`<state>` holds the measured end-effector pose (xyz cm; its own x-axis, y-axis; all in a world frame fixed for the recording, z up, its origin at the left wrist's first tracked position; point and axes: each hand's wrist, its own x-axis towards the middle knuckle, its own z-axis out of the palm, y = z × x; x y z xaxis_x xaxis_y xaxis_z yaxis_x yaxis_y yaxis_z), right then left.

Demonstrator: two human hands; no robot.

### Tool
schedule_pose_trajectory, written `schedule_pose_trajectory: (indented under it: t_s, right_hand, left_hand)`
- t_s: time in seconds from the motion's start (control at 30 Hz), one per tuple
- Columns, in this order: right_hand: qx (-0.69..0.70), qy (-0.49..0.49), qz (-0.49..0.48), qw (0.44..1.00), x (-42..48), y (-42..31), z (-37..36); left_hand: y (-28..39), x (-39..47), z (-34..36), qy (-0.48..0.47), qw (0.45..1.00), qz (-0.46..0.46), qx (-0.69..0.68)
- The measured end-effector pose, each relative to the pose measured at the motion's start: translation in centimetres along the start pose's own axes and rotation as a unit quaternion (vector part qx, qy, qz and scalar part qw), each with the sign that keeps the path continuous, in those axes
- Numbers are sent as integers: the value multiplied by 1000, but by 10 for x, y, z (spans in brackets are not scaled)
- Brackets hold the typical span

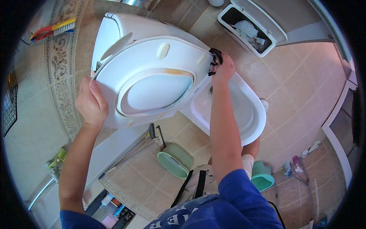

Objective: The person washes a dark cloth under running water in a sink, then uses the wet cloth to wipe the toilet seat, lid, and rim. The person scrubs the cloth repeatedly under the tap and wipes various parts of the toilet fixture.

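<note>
My left hand (pixel 93 101) grips the left edge of a raised white toilet seat (pixel 148 60), thumb along its rim. The seat's underside faces me, with oval pads on it and a yellowish stain along the inner opening. A white toilet lid (pixel 155 93) shows through that opening. My right hand (pixel 226 67) holds a black-and-pink cloth (pixel 216 58) against the seat's right end. Below that hand is the white toilet bowl (pixel 254 120), partly hidden by my right forearm.
Behind the seat stands a white toilet tank (pixel 107 37). A white bin (pixel 236 38) with its lid up holds rubbish. On the wall hangs a red-and-yellow brush (pixel 54 28). A green bin (pixel 174 160), a teal bucket (pixel 261 176) and a long-handled tool (pixel 134 156) are nearby.
</note>
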<state>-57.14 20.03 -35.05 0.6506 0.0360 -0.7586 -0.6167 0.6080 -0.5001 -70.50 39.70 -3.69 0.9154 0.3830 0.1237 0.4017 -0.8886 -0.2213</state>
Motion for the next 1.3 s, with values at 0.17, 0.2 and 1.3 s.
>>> schedule_pose_trajectory:
  t_s: [0.17, 0.2, 1.3]
  right_hand:
    - [109, 88, -19, 990, -36, -23, -6]
    - [84, 121, -52, 988, -33, -21, -9]
    - [-338, 91, -90, 933, -86, 97, -23]
  left_hand:
    - [0, -4, -1, 5, 1000, 4, 7]
    - [2, -2, -1, 5, 1000, 5, 5]
    - [-5, -5, 4, 17, 1000, 4, -4]
